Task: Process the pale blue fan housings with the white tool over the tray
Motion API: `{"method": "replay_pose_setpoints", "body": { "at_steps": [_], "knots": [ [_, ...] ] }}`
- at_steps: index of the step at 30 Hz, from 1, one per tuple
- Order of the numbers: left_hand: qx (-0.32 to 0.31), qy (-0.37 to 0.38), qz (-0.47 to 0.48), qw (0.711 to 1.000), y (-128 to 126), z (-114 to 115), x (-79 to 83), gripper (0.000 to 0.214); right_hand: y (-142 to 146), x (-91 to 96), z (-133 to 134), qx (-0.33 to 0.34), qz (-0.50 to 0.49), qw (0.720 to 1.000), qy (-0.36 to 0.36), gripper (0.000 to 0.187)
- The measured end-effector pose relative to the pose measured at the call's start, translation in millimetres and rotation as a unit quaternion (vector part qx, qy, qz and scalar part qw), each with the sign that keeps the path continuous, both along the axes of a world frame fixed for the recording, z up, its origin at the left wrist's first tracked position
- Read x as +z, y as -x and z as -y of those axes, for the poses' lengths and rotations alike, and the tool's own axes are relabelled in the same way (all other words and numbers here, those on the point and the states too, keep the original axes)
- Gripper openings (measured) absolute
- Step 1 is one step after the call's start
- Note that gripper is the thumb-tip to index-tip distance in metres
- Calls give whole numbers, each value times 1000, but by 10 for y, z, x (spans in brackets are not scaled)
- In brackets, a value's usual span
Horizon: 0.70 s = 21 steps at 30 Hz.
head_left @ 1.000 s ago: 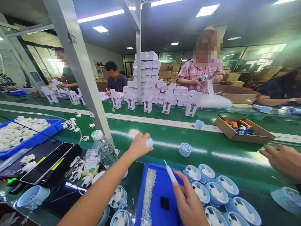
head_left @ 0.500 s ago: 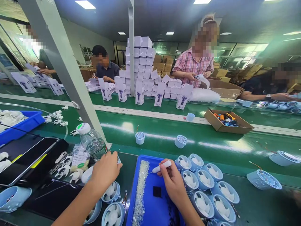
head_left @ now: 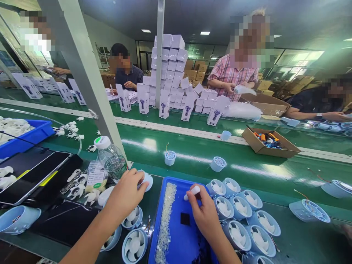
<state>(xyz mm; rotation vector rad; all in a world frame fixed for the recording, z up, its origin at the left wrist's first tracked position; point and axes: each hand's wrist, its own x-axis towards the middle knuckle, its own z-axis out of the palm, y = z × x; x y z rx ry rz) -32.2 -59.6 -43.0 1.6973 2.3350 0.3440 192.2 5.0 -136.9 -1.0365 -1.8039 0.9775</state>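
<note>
My left hand (head_left: 129,192) is closed on the rim of a light blue fan housing (head_left: 149,181), beside the clear plastic bottle (head_left: 111,161). Fingers partly cover that housing. My right hand (head_left: 202,203) pinches a white pen-like tool (head_left: 193,191) over the blue tray (head_left: 178,244); the tool's thin tip is not clear. Inside the tray, a strip of small translucent beads (head_left: 165,220) runs along the left side, and a black square (head_left: 185,219) lies near the middle. Below my left hand stand housings with white fan blades (head_left: 134,246).
Several fan housings (head_left: 238,234) crowd the tray's right side. Two more housings (head_left: 170,158) stand on the green belt (head_left: 192,170). A grey post (head_left: 90,80) rises at the left. An open carton (head_left: 271,146) holds tools. Across the line, co-workers handle parts near stacked white boxes (head_left: 172,66).
My left hand has lifted slightly, and more of the fan housing shows beyond its fingers. The white tool has turned in my right hand, away from the beads. The view has shifted slightly.
</note>
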Motion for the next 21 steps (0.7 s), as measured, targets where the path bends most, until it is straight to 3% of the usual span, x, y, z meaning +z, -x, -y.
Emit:
{"method": "replay_pose_setpoints", "body": {
  "at_steps": [5,10,13,17,21],
  "knots": [
    [31,-59,110,992,-36,157,167,31,-25,-104,-26,-5,-67,997,23,23],
    [78,-119,228,963,-33,308,212,35,-32,-175,-40,-2,-76,996,36,22],
    [94,-130,257,953,-21,362,199,37,-11,-138,-27,-4,-60,998,16,22],
    [94,-144,282,944,2,386,125,36,8,-26,-18,4,34,998,-57,23],
    [93,-190,382,900,3,388,46,30,-93,52,44,-12,41,996,-84,18]
  ]
}}
